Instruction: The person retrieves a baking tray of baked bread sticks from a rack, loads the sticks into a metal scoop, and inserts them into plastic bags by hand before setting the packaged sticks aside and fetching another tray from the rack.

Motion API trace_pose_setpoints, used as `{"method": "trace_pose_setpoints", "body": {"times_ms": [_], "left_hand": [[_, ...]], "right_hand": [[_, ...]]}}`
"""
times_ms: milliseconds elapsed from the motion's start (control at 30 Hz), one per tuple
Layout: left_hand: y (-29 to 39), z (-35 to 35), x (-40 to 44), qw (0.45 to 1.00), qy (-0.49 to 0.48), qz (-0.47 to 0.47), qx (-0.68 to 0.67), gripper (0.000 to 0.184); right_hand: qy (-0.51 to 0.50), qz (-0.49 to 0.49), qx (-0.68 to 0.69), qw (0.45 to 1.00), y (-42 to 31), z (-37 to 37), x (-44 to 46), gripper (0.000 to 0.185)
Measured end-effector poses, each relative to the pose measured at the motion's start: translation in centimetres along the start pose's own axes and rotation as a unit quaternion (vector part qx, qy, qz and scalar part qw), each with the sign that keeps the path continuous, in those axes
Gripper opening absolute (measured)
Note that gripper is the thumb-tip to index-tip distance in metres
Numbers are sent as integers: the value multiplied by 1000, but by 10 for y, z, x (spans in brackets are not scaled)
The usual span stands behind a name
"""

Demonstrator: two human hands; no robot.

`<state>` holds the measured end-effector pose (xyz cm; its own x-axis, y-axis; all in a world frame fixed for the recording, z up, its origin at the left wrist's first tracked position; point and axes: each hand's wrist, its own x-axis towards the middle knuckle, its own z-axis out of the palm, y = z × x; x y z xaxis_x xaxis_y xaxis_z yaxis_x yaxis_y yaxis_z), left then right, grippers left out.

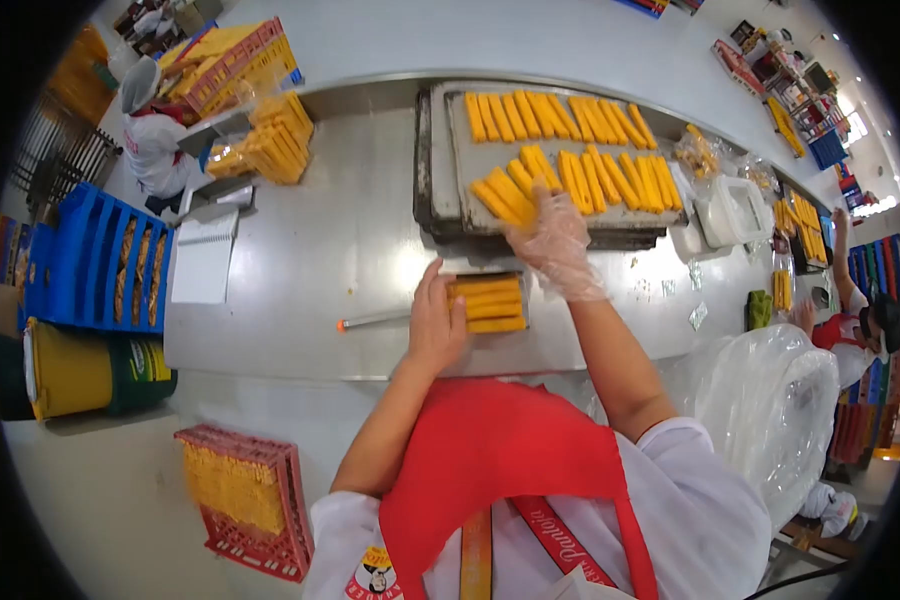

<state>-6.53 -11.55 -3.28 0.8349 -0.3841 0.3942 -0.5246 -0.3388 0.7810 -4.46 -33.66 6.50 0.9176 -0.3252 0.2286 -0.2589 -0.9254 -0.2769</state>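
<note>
My left hand (pixel 438 322) is bare and holds the left side of a small tray (pixel 526 300), its thumb against a row of yellow-orange breadsticks (pixel 493 303) in the tray. My right hand (pixel 558 248), in a clear plastic glove, reaches over the front edge of a large baking tray (pixel 457 150). Its fingers close on some breadsticks (pixel 503 197) at the front left of that tray; the palm hides part of the grip. Two rows of breadsticks (pixel 595 180) lie on the baking tray. Left of my left hand is a thin metal tool with an orange tip (pixel 342 325).
A stack of bagged breadsticks (pixel 275 140) and an open notebook (pixel 203 255) are on the steel table (pixel 320 230) at left. White plastic tubs (pixel 738 210) stand at right, beside clear plastic bags (pixel 770 400). Co-workers (pixel 155 140) stand at far left and right. A red crate (pixel 245 500) is on the floor.
</note>
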Motion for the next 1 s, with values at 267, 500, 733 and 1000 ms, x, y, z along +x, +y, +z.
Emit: {"method": "trace_pose_setpoints", "body": {"times_ms": [267,500,733,1000], "left_hand": [[-4,0,1,997,8,-2,-79,42],[-2,-1,1,997,8,-6,-81,43],[-3,-1,1,993,14,-20,-118,47],[-7,2,0,989,17,-35,-141,56]], "right_hand": [[7,-15,-45,999,12,-11,-18,77],[-49,64,65,995,15,-8,-20,75],[-28,55,242,968,53,4,-26,87],[-291,33,584,757,84,-16,-87,80]]}}
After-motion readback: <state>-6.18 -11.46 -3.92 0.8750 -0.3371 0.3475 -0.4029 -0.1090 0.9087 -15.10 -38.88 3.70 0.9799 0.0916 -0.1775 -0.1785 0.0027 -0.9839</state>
